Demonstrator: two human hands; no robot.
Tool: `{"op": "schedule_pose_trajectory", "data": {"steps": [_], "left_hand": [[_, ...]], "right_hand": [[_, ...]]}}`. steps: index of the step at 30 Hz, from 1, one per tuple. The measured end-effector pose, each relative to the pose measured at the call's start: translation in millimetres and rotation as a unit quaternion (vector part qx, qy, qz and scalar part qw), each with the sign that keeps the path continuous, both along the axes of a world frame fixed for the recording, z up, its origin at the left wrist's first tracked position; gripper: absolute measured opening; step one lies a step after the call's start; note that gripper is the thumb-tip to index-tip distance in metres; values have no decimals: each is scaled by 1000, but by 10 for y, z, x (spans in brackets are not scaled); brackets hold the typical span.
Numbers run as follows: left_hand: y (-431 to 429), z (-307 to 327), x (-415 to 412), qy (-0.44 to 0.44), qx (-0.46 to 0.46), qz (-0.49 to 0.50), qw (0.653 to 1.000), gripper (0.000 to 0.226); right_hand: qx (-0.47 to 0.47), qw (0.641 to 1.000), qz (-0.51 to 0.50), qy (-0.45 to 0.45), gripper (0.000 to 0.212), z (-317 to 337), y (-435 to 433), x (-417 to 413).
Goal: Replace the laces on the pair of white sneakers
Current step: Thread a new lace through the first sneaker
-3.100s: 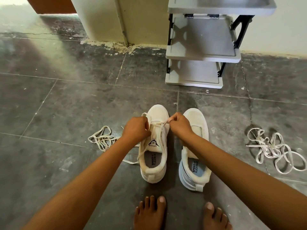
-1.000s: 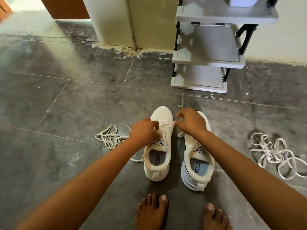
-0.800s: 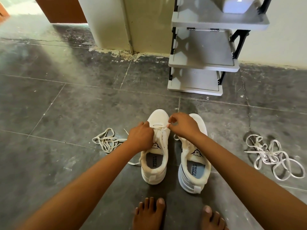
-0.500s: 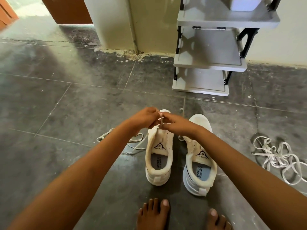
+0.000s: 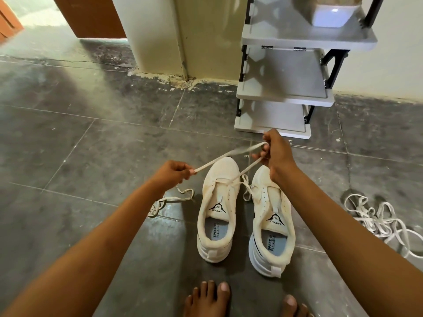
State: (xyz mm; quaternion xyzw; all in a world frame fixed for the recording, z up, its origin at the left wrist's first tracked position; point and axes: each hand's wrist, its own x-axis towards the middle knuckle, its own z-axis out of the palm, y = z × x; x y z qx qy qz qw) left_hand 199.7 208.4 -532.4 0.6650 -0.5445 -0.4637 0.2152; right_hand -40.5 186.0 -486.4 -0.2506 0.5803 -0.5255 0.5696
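A cream lace in the right hand matches cream-white sneakers with black logos and pale blue, black-lettered insoles, on a dark grey tiled floor. Beyond the hand, a light grey shelf rack has a black frame.

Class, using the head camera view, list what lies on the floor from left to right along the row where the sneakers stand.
coiled lace → left sneaker → right sneaker → tangled heap of laces
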Motion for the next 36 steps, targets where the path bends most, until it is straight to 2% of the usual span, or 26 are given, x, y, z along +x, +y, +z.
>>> {"op": "schedule_pose_trajectory", "data": {"steps": [1,2,3,4,5,6,8,11,13,16,19,21,23,25,26,27,28,30,31,33,36], "left_hand": [[-9,15,-14,1,-9,8,1000,14],[-25,44,-51,6,-20,8,1000,15],[-42,85,-97,11,-31,-2,999,14],[-58,133,-150,10,-42,-22,999,13],[-68,181,-211,-2,-52,-50,997,11],[-75,224,-272,-20,-63,-76,995,9],[-89,272,-373,-45,-90,-97,990,9],[-96,301,-421,-45,-112,-72,990,12],[-85,289,-394,-23,-93,-74,993,12],[-57,238,-325,30,-57,-66,996,7],[-72,200,-230,61,-50,-34,996,3],[-98,198,-178,62,-43,-30,997,7],[-131,200,-178,20,-38,-55,998,13],[-148,211,-239,-42,-40,-110,992,21],[-148,230,-286,-64,-43,-141,987,23],[-148,245,-335,-80,-47,-166,982,24],[-147,258,-384,-94,-56,-180,977,22],[-136,271,-459,-125,-94,-168,973,12],[-127,275,-478,-143,-122,-151,970,7],[-104,270,-495,-173,-159,-121,964,14],[-59,193,-479,-135,-120,-66,981,23]], "right_hand": [[0,995,23,102,18,-27,3,5],[-4,970,67,233,16,-72,9,-3],[-22,926,126,354,16,-127,20,11],[-51,878,192,436,19,-176,38,46],[-83,835,256,479,26,-203,65,92],[-113,806,312,490,37,-214,95,146],[-149,779,385,471,46,-215,147,255],[-152,798,395,429,29,-229,173,300],[-132,815,375,422,18,-237,168,256],[-97,810,314,486,17,-269,96,87],[-7,761,256,596,20,-302,45,-128],[55,740,247,624,20,-316,51,-186],[88,716,262,641,17,-328,72,-157],[59,665,314,675,28,-342,97,-93],[15,660,346,667,38,-341,108,-44],[-32,685,378,621,48,-334,128,16],[-60,736,405,539,53,-317,157,90],[-59,831,430,347,48,-289,227,237],[-55,858,420,292,40,-284,256,293],[-62,883,377,274,24,-300,277,337],[-52,904,323,274,17,-385,272,302]]}}
